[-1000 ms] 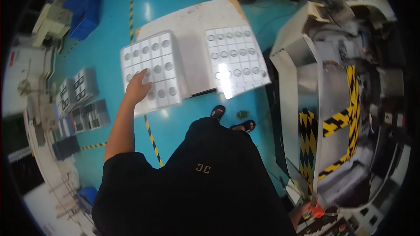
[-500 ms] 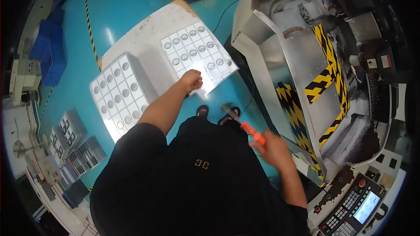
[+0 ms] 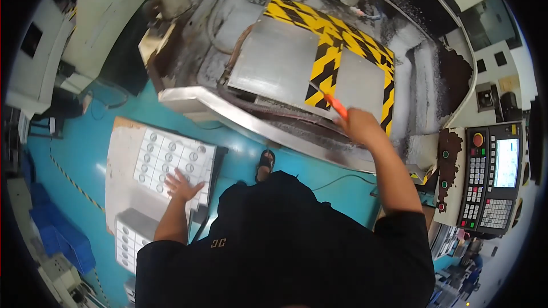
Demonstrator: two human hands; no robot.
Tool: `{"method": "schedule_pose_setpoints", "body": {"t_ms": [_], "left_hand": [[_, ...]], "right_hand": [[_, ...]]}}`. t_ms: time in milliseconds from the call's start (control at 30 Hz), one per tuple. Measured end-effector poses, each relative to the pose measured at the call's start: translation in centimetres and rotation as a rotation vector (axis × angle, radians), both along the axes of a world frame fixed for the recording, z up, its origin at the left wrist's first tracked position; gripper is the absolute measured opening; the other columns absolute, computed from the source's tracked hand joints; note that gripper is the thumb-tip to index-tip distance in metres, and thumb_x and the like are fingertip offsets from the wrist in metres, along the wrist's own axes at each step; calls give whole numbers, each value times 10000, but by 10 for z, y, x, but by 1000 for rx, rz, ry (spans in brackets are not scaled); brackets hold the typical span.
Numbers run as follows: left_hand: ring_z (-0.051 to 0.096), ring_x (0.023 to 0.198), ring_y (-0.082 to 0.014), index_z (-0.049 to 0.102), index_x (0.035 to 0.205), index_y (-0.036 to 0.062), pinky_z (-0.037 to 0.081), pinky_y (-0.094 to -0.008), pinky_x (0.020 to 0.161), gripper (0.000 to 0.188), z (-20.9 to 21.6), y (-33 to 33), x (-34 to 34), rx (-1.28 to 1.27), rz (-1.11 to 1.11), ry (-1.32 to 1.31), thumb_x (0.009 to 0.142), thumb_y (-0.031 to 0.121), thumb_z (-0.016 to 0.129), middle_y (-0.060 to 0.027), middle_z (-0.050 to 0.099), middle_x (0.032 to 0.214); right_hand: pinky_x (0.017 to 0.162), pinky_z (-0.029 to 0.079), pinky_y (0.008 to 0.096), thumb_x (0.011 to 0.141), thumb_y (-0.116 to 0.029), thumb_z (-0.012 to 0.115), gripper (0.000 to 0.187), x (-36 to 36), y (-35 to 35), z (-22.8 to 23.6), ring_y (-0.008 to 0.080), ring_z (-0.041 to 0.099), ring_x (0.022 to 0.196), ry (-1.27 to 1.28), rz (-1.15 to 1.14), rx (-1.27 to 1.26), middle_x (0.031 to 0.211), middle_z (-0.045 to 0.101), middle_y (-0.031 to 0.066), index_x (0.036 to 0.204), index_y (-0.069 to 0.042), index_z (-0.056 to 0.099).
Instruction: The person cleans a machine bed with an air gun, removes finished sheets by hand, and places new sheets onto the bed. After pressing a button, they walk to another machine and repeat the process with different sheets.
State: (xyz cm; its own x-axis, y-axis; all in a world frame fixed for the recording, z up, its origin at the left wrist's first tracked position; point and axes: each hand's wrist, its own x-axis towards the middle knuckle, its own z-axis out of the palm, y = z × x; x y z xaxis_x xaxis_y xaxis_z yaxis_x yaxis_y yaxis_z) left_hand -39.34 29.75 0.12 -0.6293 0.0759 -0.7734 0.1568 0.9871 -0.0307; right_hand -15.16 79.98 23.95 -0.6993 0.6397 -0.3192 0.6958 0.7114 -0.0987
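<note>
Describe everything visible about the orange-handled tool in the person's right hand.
The orange-handled tool has a plastic-looking handle, its rear hidden in the right hand. It slants up and leftward in the picture toward a slim greyish front too blurred to identify. That front appears over yellow-and-black tape on the metal panel; whether it touches is unclear.

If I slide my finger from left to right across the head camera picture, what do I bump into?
Blue bins → spread left hand → sandalled foot → orange-handled tool → right hand gripping it → control panel with a lit screen.
</note>
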Motion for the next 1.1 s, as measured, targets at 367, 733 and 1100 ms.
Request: {"method": "schedule_pose_setpoints", "body": {"t_ms": [367, 733, 1100], "left_hand": [[-205, 1436, -498, -277, 1489, 78, 60, -669, 1133, 1363, 13, 28, 1, -171, 1, -49, 745, 716, 670, -284, -230, 1562], [-241, 1424, -497, -332, 1456, 86, 60, -684, 1122, 1435, -15, 25, -6, -223, 9, -67, 704, 729, 707, -288, -270, 1543], [-292, 1409, -481, -353, 1454, 153, 28, -674, 1130, 1444, -28, 13, -3, -213, 37, -73, 681, 745, 713, -260, -346, 1520]], "right_hand": [[733, 529, 465, 926, -499, 579, 573, -204, 83, -50, 384, 690, 862, 220, -255, -290, 951, 689, 247, 1014, 63, 648], [670, 549, 423, 892, -331, 635, 306, -128, -49, -14, 325, 680, 780, 116, 312, -16, 828, 667, 158, 907, -26, 619], [683, 552, 400, 881, -343, 658, 318, 2, -61, 45, 317, 676, 776, -113, 176, 37, 832, 665, 145, 905, -29, 617]]}}
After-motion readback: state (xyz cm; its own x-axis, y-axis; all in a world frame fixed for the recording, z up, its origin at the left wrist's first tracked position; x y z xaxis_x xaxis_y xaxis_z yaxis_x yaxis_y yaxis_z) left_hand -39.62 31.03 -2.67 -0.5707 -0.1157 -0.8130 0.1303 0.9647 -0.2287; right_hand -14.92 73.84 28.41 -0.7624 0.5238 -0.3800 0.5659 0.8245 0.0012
